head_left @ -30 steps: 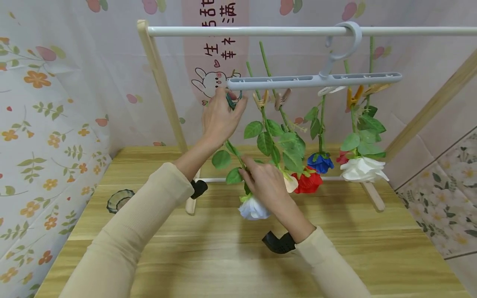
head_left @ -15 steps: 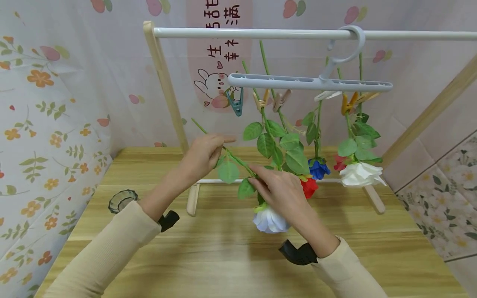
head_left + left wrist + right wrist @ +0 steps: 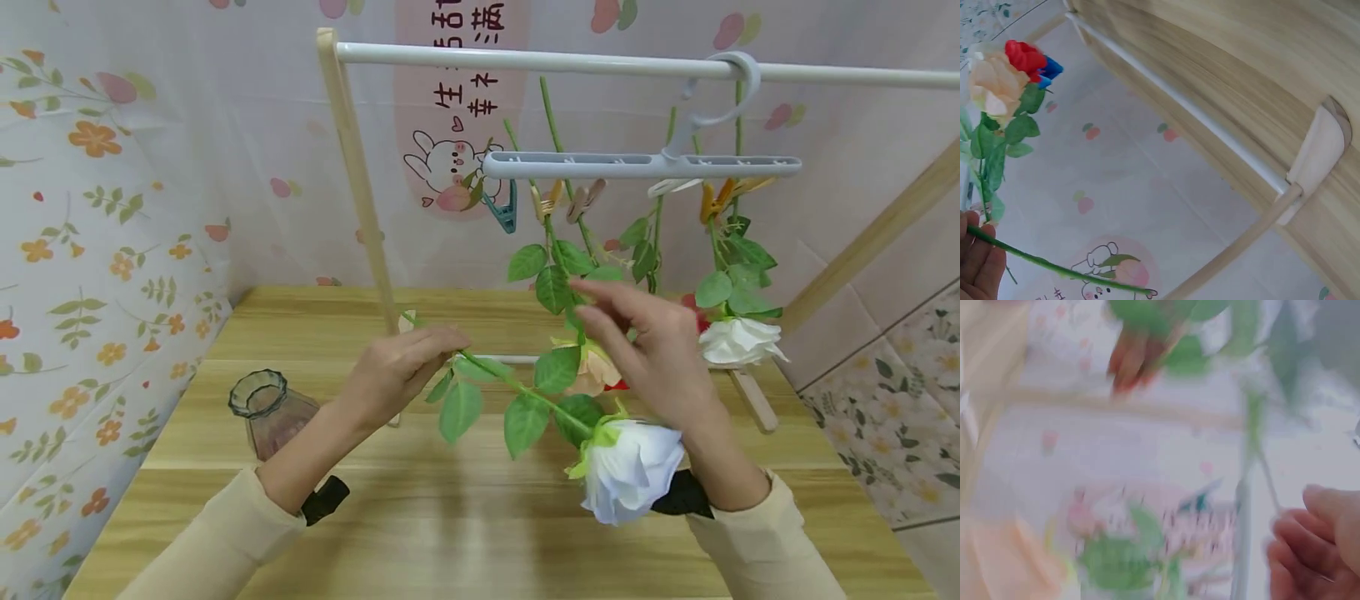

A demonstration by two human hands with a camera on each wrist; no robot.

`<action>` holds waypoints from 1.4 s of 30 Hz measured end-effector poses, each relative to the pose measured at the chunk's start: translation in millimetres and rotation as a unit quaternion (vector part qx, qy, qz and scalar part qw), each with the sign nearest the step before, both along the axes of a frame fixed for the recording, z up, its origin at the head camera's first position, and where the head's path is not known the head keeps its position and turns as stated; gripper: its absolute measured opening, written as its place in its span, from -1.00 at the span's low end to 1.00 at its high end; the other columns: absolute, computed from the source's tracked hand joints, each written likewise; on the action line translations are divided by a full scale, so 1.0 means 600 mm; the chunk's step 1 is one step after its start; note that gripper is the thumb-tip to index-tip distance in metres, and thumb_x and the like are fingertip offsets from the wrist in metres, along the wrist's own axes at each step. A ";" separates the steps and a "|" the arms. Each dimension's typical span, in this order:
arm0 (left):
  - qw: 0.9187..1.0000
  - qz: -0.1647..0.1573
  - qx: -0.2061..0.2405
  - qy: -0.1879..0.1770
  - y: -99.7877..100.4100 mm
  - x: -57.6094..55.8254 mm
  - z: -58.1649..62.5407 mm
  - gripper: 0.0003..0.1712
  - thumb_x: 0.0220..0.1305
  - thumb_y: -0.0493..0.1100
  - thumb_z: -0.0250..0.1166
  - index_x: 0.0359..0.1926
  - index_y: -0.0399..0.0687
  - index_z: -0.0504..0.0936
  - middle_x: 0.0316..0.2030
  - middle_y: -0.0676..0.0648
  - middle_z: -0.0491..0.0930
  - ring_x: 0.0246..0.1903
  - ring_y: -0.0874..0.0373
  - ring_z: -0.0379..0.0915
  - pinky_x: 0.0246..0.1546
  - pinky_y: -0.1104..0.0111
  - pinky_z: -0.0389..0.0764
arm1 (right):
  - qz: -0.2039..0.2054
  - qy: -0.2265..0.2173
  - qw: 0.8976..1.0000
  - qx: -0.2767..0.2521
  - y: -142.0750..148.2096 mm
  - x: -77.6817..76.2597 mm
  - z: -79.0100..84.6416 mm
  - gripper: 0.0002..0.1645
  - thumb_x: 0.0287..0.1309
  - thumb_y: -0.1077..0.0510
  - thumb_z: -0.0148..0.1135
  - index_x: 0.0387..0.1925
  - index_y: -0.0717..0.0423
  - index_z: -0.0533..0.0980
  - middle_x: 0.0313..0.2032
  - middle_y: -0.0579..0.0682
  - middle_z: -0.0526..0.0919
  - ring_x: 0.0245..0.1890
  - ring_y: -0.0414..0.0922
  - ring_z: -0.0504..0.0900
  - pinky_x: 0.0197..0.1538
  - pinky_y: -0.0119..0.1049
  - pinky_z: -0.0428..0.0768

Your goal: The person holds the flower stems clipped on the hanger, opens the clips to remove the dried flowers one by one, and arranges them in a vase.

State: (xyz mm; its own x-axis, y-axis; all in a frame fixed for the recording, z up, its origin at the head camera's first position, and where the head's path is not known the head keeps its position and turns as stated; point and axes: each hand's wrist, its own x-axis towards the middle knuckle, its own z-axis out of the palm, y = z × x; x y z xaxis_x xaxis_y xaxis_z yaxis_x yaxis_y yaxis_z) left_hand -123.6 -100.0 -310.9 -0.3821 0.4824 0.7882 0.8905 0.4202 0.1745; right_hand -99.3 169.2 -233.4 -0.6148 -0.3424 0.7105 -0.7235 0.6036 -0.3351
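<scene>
My left hand pinches the green stem of an artificial white rose with a faint blue tint. The stem slants across the head view, its bloom low on the right, above the table. In the left wrist view, the fingers grip the stem. Off the stem, my right hand is raised beside the hanging flowers, fingers loosely bent and holding nothing. A teal clip hangs with no flower from the left end of the grey hanger. A peach rose hangs upside down behind the right hand.
More roses hang by clips, among them a white rose at the right. The hanger hooks over a white rail with wooden posts. A glass vase stands at the left on the wooden table.
My left hand has left the teal clip and come down to grip the stem. The rose has swung down and right, away from the hanger. My right hand has let go of it.
</scene>
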 end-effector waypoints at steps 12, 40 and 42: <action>0.954 -0.040 0.257 -0.152 -0.057 0.041 0.018 -0.81 0.12 -0.47 0.28 -0.20 -0.48 0.60 -0.30 -0.23 0.68 -0.25 0.25 0.64 -0.25 0.45 0.63 | -0.228 0.072 0.966 0.102 -0.004 -0.080 -0.068 -0.43 -0.07 0.09 0.45 -0.06 0.25 0.43 -0.10 0.27 0.49 -0.14 0.26 0.40 -0.25 0.11 0.35; 0.878 0.101 0.449 -0.128 -0.266 0.047 0.052 -0.64 0.18 -0.52 0.17 0.03 -0.49 0.53 -0.26 -0.08 0.68 -0.35 0.21 0.65 -0.26 0.49 0.62 | -0.241 0.055 0.965 0.086 -0.009 -0.079 -0.104 -0.53 0.05 0.15 0.37 -0.02 0.28 0.48 -0.37 0.26 0.64 -0.49 0.19 0.56 -0.54 -0.04 0.31; 0.876 0.125 0.443 -0.142 -0.272 0.050 0.036 -0.65 0.18 -0.51 0.17 0.03 -0.47 0.53 -0.23 -0.05 0.67 -0.34 0.24 0.65 -0.26 0.50 0.62 | -0.234 0.051 0.967 0.086 -0.016 -0.080 -0.105 -0.47 -0.02 0.14 0.42 -0.01 0.27 0.47 -0.34 0.26 0.64 -0.45 0.19 0.58 -0.50 -0.01 0.37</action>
